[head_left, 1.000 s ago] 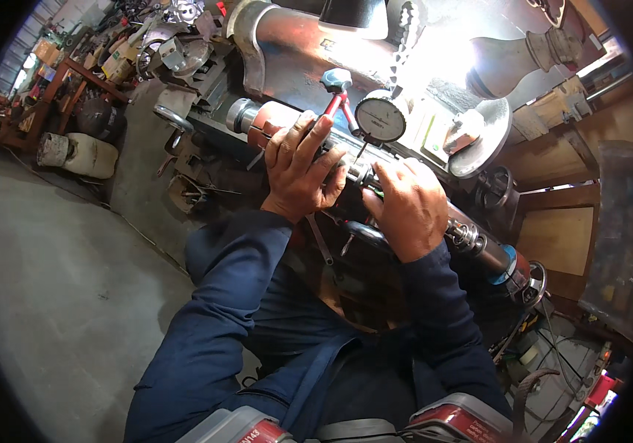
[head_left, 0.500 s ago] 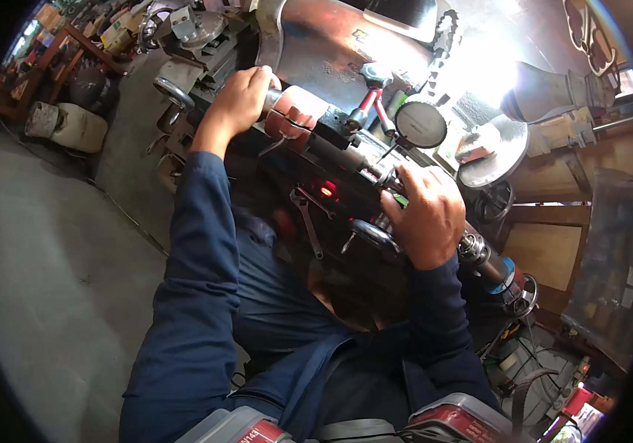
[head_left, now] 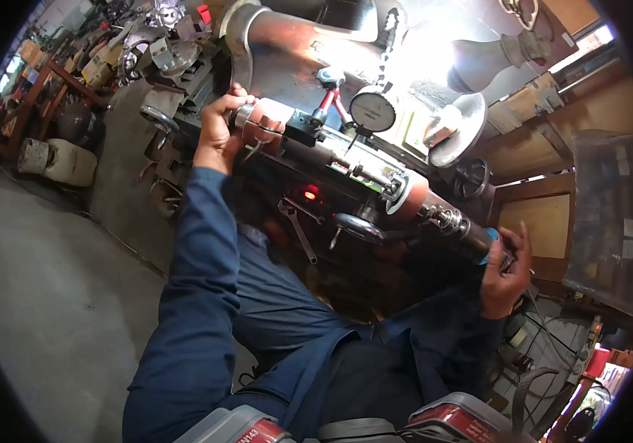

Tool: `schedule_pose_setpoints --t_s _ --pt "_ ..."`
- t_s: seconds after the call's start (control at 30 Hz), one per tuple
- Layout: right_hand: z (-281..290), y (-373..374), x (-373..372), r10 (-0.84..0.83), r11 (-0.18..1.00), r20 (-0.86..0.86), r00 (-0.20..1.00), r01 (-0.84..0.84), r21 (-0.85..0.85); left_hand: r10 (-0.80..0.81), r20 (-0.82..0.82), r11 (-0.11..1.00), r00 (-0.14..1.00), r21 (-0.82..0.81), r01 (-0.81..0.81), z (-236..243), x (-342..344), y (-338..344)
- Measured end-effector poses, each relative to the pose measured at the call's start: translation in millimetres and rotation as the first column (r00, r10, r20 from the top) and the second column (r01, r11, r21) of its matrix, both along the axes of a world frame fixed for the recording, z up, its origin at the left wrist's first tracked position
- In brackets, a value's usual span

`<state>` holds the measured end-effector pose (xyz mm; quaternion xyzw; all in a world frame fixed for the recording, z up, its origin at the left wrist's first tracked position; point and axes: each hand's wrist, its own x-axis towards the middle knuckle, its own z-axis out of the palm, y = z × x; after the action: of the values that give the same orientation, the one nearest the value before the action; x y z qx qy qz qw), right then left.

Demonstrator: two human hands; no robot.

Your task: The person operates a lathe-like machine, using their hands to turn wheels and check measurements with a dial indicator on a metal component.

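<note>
My left hand [head_left: 219, 131] is closed round the grey metal collar [head_left: 243, 116] at the left end of a copper-coloured spindle head [head_left: 268, 117]. At the far right end of the same bench machine, my right hand [head_left: 507, 275] grips a small handwheel [head_left: 507, 260], mostly hidden by the fingers, beside a blue ring [head_left: 490, 244] on the dark tailstock barrel [head_left: 471, 235]; one finger points up. Between the hands, a dial gauge [head_left: 373, 111] on a red-jointed arm [head_left: 322, 112] stands over the machine's middle. A reddish round flange [head_left: 411, 198] sits left of the tailstock.
A chrome handwheel [head_left: 359, 228] sticks out at the machine's front. An open-end wrench [head_left: 299, 232] lies below a glowing red light [head_left: 310, 196]. Behind stands a large grinder housing [head_left: 287, 37] under a bright lamp [head_left: 471, 63]. A pale canister [head_left: 65, 162] is on the left floor.
My right hand has left the middle of the machine and moved right to the tailstock's end handwheel, uncovering the flange. My left hand stays at the collar. The whole view has shifted.
</note>
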<state>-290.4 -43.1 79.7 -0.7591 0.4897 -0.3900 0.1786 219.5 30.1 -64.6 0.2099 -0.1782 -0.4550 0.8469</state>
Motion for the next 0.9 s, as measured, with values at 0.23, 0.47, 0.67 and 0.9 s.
schedule_pose_setpoints --t_s 0.23,0.47,0.67,0.9 --pt "-12.7 -65.4 -187.3 -0.408 0.913 -0.189 0.893 0.406 -0.047 0.030 -0.017 0.880 0.999 0.474 -0.019 33.4 -3.7 0.5" --pt "-54.3 -82.5 -242.6 -0.113 0.914 0.069 0.991 0.077 0.397 0.211 0.046 0.866 0.976 0.454 -0.209 24.4 12.1 1.0" --pt "-67.2 -84.1 -240.7 -0.245 0.938 0.000 0.970 0.237 0.253 0.344 0.002 0.816 0.939 0.494 -0.300 16.9 18.9 1.2" --pt "-91.0 -118.5 -237.4 -0.247 0.942 -0.004 0.969 0.241 0.236 0.320 -0.012 0.823 0.947 0.499 -0.271 11.1 26.3 1.8"
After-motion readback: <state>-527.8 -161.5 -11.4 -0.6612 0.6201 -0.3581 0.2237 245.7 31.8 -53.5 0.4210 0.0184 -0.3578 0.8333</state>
